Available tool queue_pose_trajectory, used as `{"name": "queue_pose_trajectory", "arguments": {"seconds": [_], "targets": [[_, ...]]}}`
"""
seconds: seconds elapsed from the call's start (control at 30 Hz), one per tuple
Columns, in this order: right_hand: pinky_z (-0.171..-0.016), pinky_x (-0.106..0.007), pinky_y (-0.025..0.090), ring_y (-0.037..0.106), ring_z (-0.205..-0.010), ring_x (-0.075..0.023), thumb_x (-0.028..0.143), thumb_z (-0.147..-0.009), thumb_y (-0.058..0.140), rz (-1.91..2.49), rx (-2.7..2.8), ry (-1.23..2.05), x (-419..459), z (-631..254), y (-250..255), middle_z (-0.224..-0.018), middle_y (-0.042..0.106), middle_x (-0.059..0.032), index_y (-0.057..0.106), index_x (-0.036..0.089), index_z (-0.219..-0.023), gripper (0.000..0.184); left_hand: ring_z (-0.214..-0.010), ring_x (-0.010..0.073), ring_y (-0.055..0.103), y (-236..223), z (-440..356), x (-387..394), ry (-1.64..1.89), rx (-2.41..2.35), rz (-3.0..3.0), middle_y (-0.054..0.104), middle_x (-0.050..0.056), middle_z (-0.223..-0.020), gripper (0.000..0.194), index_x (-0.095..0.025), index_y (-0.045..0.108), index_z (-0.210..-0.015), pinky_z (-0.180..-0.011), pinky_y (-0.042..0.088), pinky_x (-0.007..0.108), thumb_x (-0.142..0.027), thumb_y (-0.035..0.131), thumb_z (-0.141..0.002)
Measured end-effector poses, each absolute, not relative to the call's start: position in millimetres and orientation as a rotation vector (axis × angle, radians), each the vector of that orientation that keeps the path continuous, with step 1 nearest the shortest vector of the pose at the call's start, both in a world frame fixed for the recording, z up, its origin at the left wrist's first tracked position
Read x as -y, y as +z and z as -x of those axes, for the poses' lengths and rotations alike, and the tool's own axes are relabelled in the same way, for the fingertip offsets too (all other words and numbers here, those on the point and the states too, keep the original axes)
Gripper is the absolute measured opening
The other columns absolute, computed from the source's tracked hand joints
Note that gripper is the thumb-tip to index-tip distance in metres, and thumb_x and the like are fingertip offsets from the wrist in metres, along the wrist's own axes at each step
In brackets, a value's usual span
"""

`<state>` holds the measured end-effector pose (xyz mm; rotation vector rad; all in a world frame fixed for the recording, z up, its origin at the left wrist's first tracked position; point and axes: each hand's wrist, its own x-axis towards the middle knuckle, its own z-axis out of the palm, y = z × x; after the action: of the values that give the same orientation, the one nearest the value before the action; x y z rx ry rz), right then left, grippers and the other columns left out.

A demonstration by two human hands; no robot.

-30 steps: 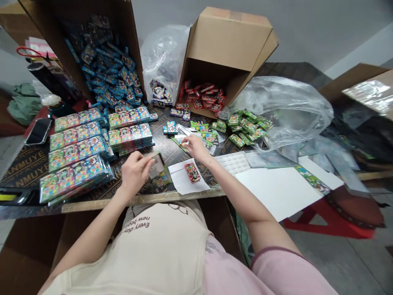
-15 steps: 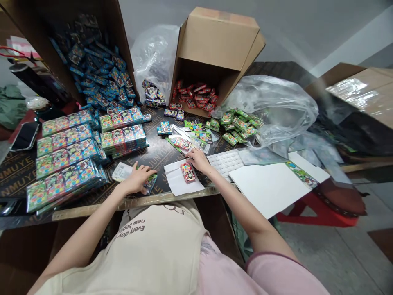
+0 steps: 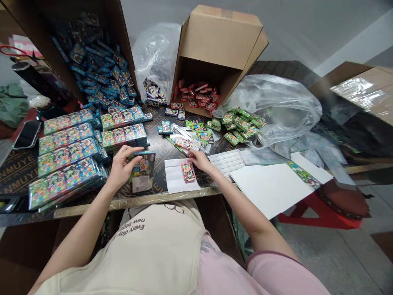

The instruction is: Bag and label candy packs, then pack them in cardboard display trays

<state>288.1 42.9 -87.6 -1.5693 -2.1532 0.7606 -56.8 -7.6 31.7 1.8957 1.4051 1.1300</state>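
Our left hand (image 3: 124, 166) is clamped on a flat packet (image 3: 143, 172), with thumb and fingers pressing at its upper left part. The packet stands tilted above the counter (image 3: 159, 174); it shows a blue top edge, a dark printed face and, lower down, a pale label. Whether its bottom edge touches the counter, we cannot tell.

Our right hand (image 3: 199, 159) is low, with fingers bent, at the far edge of a white paper (image 3: 173, 176). We cannot tell if its fingertips are apart or together on something. Just beside this hand, on its near left side, a small red box (image 3: 188, 173) lies on the paper.

Ahead of the right hand and a little left we see another red pack (image 3: 183, 142), lying over green cards (image 3: 202, 134). Farther ahead, red boxes (image 3: 199, 96) are heaped inside an open carton (image 3: 224, 37). Ahead and to the right of this hand is a pile of green boxes (image 3: 242, 125), and just right of it, a sheet of labels (image 3: 227, 163).

To the left of the left hand, wrapped packs (image 3: 66, 164) stand in stacked rows; two shorter stacks (image 3: 123, 133) are just ahead of it.
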Motion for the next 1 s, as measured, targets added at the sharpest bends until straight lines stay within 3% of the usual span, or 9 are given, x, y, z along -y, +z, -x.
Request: {"name": "queue_pose_trajectory", "arguments": {"seconds": [0.1,0.23,0.53,0.83,1.0], "targets": [[-0.063,-0.025,0.045,0.059,-0.062,-0.0146,0.016,-0.077,0.059,1.558,2.071,0.74,-37,-291,-94,-0.072,0.067,-0.0004,0.062,0.018,-0.093,0.016,-0.076,0.0156,0.056,18,55,6,1.178,-1.44,-1.775,0.058,0.001,-0.081,0.023,-0.021,0.073,-0.098,-0.068,0.045,0.027,-0.034,0.066,-0.08],[-0.067,-0.026,0.047,0.063,-0.067,-0.0161,0.018,-0.08,0.057,1.534,2.033,0.672,-31,-293,-99,-0.075,0.07,-0.0019,0.065,0.019,-0.083,0.009,-0.082,0.0167,0.059,4,54,4,1.189,-1.474,-1.776,0.063,0.002,-0.085,0.023,-0.021,0.074,-0.097,-0.074,0.047,0.03,-0.033,0.067,-0.079],[-0.077,-0.035,0.047,0.062,-0.079,-0.0226,0.022,-0.089,0.049,1.419,2.151,0.439,-24,-291,-103,-0.083,0.071,-0.0101,0.071,0.018,-0.082,0.023,-0.077,0.0163,0.063,9,53,4,1.202,-1.531,-1.856,0.07,0.003,-0.087,0.014,-0.018,0.07,-0.09,-0.072,0.049,0.03,-0.026,0.068,-0.078],[-0.09,-0.042,0.045,0.058,-0.094,-0.0249,0.018,-0.092,0.044,1.415,2.296,0.405,-12,-289,-104,-0.112,0.069,-0.0128,0.071,0.019,-0.094,0.027,-0.081,0.0177,0.062,8,54,6,1.207,-1.544,-1.865,0.068,0.004,-0.086,0.011,-0.018,0.068,-0.084,-0.074,0.048,0.031,-0.028,0.065,-0.08],[-0.085,-0.037,0.045,0.06,-0.089,-0.0238,0.017,-0.089,0.046,1.457,2.263,0.472,-7,-289,-101,-0.098,0.071,-0.0119,0.066,0.019,-0.081,0.023,-0.084,0.0188,0.064,7,51,5,1.249,-1.485,-1.856,0.068,0.004,-0.084,0.008,-0.018,0.068,-0.08,-0.08,0.05,0.034,-0.026,0.067,-0.078]]}}
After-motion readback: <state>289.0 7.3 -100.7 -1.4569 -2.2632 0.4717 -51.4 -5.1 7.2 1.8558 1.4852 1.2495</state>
